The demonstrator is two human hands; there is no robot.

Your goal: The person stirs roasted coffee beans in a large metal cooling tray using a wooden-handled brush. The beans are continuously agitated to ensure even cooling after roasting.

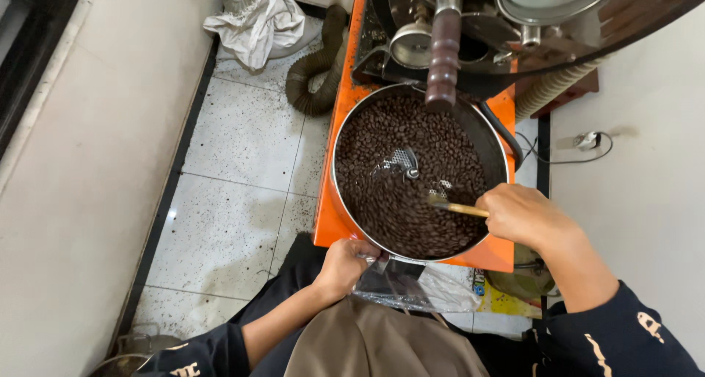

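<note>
Wooden brush handle [461,209] pinched in right hand [523,215] fingers — left hand [345,265] fingers grip clear bag [411,285].

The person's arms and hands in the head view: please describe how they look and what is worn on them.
Both hands, the left hand and the right hand, are bare, without gloves. No rings or watch are visible. Both forearms are bare: the dark navy sleeves are pushed up towards the elbows. The sleeves carry pale cream printed markings. A brown apron covers the lap.
</note>
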